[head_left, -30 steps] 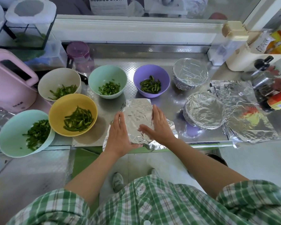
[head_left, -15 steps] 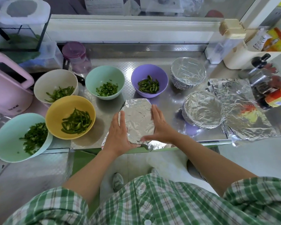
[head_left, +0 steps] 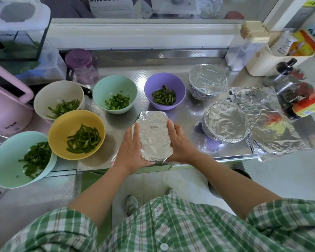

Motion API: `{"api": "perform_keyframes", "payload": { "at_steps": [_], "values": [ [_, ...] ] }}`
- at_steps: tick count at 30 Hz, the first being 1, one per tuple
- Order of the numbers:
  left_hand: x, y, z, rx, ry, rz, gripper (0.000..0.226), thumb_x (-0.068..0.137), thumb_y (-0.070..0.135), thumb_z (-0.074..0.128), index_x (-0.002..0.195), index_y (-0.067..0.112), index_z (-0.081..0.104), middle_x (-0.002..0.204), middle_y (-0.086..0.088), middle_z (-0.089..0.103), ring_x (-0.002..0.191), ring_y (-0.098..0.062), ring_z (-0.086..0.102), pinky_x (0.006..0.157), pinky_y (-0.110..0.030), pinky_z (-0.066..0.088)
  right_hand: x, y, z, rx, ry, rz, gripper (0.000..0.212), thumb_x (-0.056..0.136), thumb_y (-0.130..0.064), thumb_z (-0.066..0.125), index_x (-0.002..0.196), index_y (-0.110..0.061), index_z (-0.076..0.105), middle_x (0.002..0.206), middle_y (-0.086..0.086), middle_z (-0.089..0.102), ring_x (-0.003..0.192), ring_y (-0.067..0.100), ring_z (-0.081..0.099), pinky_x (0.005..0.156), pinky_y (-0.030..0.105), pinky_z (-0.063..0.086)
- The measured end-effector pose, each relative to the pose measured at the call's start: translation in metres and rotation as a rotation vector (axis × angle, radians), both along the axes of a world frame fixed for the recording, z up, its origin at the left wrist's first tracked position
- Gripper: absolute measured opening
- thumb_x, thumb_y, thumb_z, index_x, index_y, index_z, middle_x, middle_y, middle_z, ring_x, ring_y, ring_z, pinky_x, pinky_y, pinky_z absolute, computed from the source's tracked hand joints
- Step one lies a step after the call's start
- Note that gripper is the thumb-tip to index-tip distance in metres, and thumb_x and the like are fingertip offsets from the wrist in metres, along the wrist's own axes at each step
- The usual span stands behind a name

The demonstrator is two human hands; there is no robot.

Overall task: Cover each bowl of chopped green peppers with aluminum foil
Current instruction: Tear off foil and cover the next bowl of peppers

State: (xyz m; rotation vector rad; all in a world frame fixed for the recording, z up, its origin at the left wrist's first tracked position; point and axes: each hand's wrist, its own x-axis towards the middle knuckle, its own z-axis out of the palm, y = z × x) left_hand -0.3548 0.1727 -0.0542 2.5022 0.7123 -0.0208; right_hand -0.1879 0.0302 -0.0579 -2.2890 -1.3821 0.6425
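A stainless-steel counter (head_left: 171, 73) carries everything. At its near edge sits the task's foil-wrapped bowl (head_left: 154, 135). Right of that bowl lie crumpled loose foil sheets (head_left: 262, 106). Left of it stand a large mint-green bowl (head_left: 2, 160), a yellow bowl (head_left: 62, 124), a cream bowl (head_left: 49, 91) and a smaller mint-green bowl (head_left: 107, 88), each holding uncovered chopped green peppers (head_left: 84, 139). To its right are a nearer foil-covered bowl (head_left: 225, 124) and a farther foil-covered bowl (head_left: 207, 80). A purple bowl (head_left: 158, 84) of peppers stands just behind it. The left hand (head_left: 133, 148) and right hand (head_left: 178, 144) flank it, straight fingers pressing foil against its sides.
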Motion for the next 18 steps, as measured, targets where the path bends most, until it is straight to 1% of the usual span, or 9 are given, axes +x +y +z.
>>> {"api": "perform_keyframes", "payload": {
  "at_steps": [2, 4, 6, 8, 10, 12, 14, 16, 18],
  "values": [
    [0.002, 0.004, 0.004, -0.023, -0.016, -0.025, 0.150, 0.050, 0.051, 0.093, 0.154, -0.005, 0.000, 0.161, -0.024, 0.004, 0.151, -0.036, 0.005, 0.124, -0.041, 0.010, -0.003, 0.000, 0.001, 0.011, 0.006, -0.036, 0.145, 0.050, -0.052, 0.083, 0.154, -0.013, -0.009, 0.147, 0.006, 0.018, 0.111, 0.024, 0.050, 0.087, 0.048, 0.053],
    [0.006, 0.008, 0.005, -0.042, -0.011, -0.026, 0.153, 0.051, 0.049, 0.094, 0.154, -0.004, -0.007, 0.163, -0.022, -0.007, 0.153, -0.029, -0.004, 0.122, -0.029, 0.002, -0.006, 0.000, 0.002, -0.002, 0.031, -0.072, 0.143, 0.053, -0.043, 0.087, 0.154, -0.012, -0.009, 0.144, 0.007, 0.020, 0.098, 0.022, 0.054, 0.086, 0.047, 0.053],
    [0.009, 0.012, 0.008, -0.042, 0.015, -0.016, 0.155, 0.051, 0.049, 0.094, 0.154, -0.001, -0.010, 0.163, -0.020, -0.012, 0.152, -0.026, -0.005, 0.119, -0.027, 0.005, -0.009, 0.001, 0.003, -0.010, 0.026, -0.106, 0.142, 0.055, -0.041, 0.088, 0.154, -0.012, -0.010, 0.141, 0.007, 0.021, 0.090, 0.018, 0.053, 0.085, 0.047, 0.053],
    [0.009, 0.013, 0.009, -0.003, 0.029, -0.006, 0.151, 0.054, 0.050, 0.092, 0.154, -0.001, -0.009, 0.164, -0.021, -0.006, 0.153, -0.030, 0.003, 0.122, -0.035, 0.013, -0.011, 0.003, 0.002, 0.003, 0.032, -0.142, 0.147, 0.052, -0.049, 0.088, 0.153, -0.012, -0.013, 0.140, 0.008, 0.021, 0.105, 0.022, 0.050, 0.090, 0.047, 0.052],
    [0.004, 0.014, 0.009, 0.037, 0.025, 0.028, 0.143, 0.060, 0.048, 0.090, 0.155, -0.001, -0.005, 0.163, -0.022, 0.006, 0.151, -0.034, 0.011, 0.122, -0.045, 0.018, -0.013, 0.005, 0.000, 0.009, 0.048, -0.172, 0.150, 0.052, -0.053, 0.087, 0.152, -0.008, -0.016, 0.140, 0.011, 0.021, 0.122, 0.029, 0.042, 0.101, 0.045, 0.046],
    [-0.001, 0.015, 0.009, 0.060, 0.030, 0.070, 0.132, 0.066, 0.046, 0.087, 0.156, 0.001, 0.002, 0.164, -0.020, 0.003, 0.152, -0.034, 0.004, 0.123, -0.050, 0.013, -0.015, 0.006, 0.004, -0.009, 0.054, -0.195, 0.151, 0.053, -0.057, 0.087, 0.151, -0.006, -0.017, 0.145, 0.012, 0.018, 0.132, 0.032, 0.034, 0.110, 0.044, 0.037],
    [-0.008, 0.014, 0.008, 0.084, 0.027, 0.088, 0.124, 0.068, 0.047, 0.082, 0.156, 0.004, 0.006, 0.163, -0.019, -0.004, 0.151, -0.034, -0.005, 0.122, -0.054, 0.006, -0.020, 0.005, 0.010, -0.013, 0.061, -0.211, 0.150, 0.056, -0.063, 0.083, 0.151, -0.006, -0.017, 0.154, 0.013, 0.008, 0.143, 0.031, 0.019, 0.117, 0.045, 0.026],
    [-0.013, 0.010, 0.008, 0.114, 0.001, 0.046, 0.121, 0.066, 0.056, 0.070, 0.156, 0.006, 0.007, 0.163, -0.017, -0.008, 0.151, -0.033, -0.011, 0.120, -0.057, 0.002, -0.023, 0.003, 0.016, -0.030, 0.060, -0.208, 0.144, 0.061, -0.072, 0.074, 0.152, -0.007, -0.016, 0.161, 0.013, -0.006, 0.149, 0.026, 0.000, 0.122, 0.043, 0.011],
    [-0.014, 0.003, 0.007, 0.134, -0.031, -0.015, 0.121, 0.065, 0.071, 0.053, 0.157, 0.008, 0.005, 0.163, -0.016, -0.012, 0.151, -0.031, -0.015, 0.120, -0.057, -0.002, -0.024, 0.002, 0.020, -0.029, 0.046, -0.222, 0.136, 0.064, -0.084, 0.058, 0.153, -0.007, -0.010, 0.163, 0.010, -0.010, 0.150, 0.021, -0.007, 0.120, 0.039, 0.004]
  ]
}}
